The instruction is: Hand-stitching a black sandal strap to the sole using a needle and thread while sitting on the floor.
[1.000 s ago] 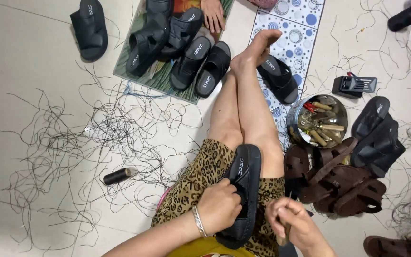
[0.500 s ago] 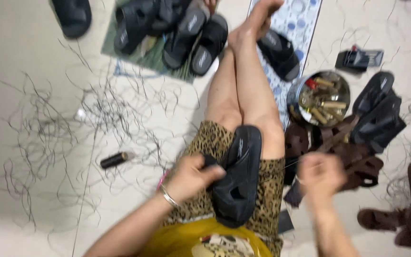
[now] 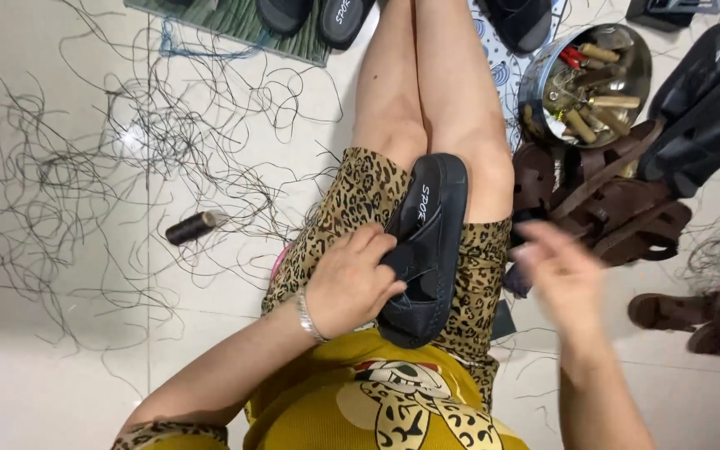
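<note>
Left hand (image 3: 350,285) grips a black slide sandal (image 3: 424,247) across its strap, fingers curled over the upper edge and the wrist carrying a thin metal bracelet (image 3: 307,315). That sandal lies lengthwise on the person's right thigh, over leopard-print shorts (image 3: 352,208), with its thick sole facing right and its toe end pointing toward the knee.

Right hand (image 3: 562,277) hovers to the right of the thigh, clear of the sandal. It is motion-blurred; the fingers appear loosely spread, but whether anything is pinched between them cannot be told.

Beyond the right hand, a heap of brown strappy sandals (image 3: 602,204) rests on the white tiled floor (image 3: 60,367), with further brown sandals (image 3: 714,312) at the right edge. A pair of black sandals (image 3: 697,108) is stacked just behind the brown heap.

Left of the legs, a dark thread spool (image 3: 189,227) lies on the tiles, surrounded by loose black thread (image 3: 127,142) scattered in tangles.

Farther out, a round metal tin (image 3: 587,83) holds wooden-handled tools and stands next to the bare shin. At the top edge, two more black slides (image 3: 314,17) sit partly on a green mat (image 3: 243,25), and another black slide (image 3: 520,21) rests on a patterned blue-and-white mat beside the legs
</note>
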